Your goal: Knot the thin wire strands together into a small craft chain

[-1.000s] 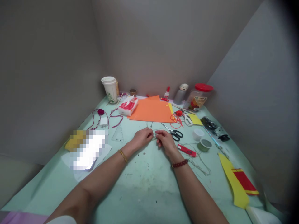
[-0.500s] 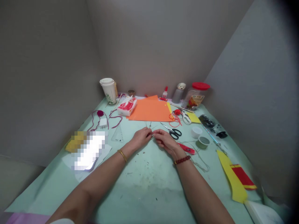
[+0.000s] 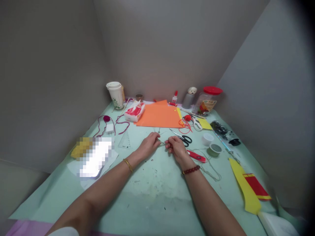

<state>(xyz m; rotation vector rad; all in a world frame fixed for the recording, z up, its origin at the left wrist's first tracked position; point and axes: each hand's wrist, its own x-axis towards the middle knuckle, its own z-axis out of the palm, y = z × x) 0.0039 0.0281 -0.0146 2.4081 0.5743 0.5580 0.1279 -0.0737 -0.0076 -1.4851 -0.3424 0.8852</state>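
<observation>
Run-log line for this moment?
left hand: pinching thin pale strands | right hand: pinching strands | black-handled metal scissors: beside right hand | flat orange paper sheets: beyond hands

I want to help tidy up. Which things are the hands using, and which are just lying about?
In use, it seems:
thin strands, held by left hand and right hand

Probably just lying about:
tissues
cup
jar
orange paper
</observation>
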